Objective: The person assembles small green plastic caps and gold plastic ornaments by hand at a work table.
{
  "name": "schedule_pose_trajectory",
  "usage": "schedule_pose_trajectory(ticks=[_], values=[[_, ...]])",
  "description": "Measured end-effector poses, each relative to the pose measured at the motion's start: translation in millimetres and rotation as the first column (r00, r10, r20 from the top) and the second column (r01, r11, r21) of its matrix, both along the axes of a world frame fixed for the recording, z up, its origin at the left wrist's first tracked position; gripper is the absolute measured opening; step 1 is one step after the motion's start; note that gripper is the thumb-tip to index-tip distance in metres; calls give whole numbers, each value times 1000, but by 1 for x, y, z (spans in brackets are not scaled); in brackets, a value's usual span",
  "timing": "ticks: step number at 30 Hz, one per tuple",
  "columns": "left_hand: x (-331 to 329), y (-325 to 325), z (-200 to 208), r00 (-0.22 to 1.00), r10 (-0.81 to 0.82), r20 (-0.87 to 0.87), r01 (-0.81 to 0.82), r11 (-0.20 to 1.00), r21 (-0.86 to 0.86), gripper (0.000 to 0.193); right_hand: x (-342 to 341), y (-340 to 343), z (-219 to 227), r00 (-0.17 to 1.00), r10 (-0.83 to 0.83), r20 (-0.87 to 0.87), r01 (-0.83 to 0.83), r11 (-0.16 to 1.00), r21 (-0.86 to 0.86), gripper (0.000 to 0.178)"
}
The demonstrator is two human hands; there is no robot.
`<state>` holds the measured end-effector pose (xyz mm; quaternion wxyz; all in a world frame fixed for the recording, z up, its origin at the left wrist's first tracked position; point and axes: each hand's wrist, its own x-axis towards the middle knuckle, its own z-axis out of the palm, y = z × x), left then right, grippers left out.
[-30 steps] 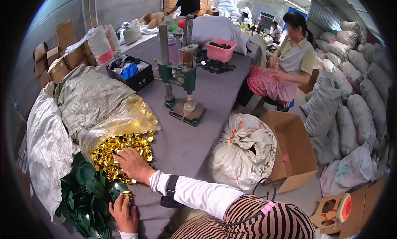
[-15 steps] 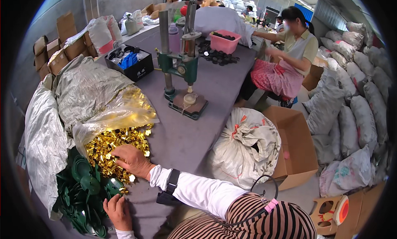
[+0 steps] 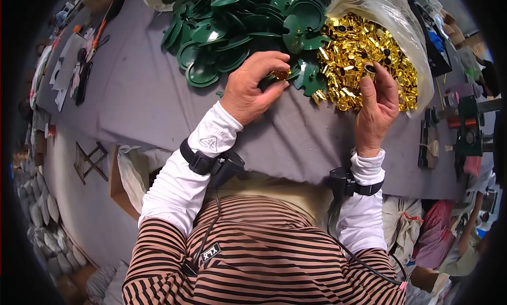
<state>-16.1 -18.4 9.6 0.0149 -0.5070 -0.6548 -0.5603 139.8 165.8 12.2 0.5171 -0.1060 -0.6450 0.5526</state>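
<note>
My left hand is at the near edge of a heap of dark green plastic discs. Its thumb and forefinger pinch a small shiny gold piece. Over the near part of a heap of gold metal pieces, my right hand is closed at the fingertips on a small gold fitting with a dark round top. The two heaps lie side by side, green to the left and gold to the right. Dark green shows in the gap of my left hand; I cannot tell whether it is held.
A clear plastic bag edges the gold heap. Farther right stand a black box and a green hand press. Dark-handled tools lie on the table's left; a folding stool stands below. A co-worker's pink cloth shows lower right.
The view has swung round to face the two heaps. My right hand has come up from the gold heap with a fitting, and my left hand now pinches a gold piece.
</note>
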Motion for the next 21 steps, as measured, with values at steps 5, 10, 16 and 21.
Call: schedule_pose_trajectory(ticks=[5, 10, 16, 21], values=[[2, 0, -17, 890, 11, -456, -36, 998, -47, 36, -3, -15, 15, 995, 79, 60, -71, 989, -133, 36], [9, -7, 8, 884, 120, -451, -95, 992, 78, 41, -19, -54, 4, 998, -49, -29, 51, 994, 99, 31], [-40, -37, 9, 720, 490, -492, -537, 842, 53, 22, -23, -34, -17, 982, -38, 184, 25, 997, 72, 30], [-39, -36, 17, 752, 497, -434, -482, 863, 152, 15, -24, -49, -13, 984, 53, 167, -82, 982, 171, 30]])
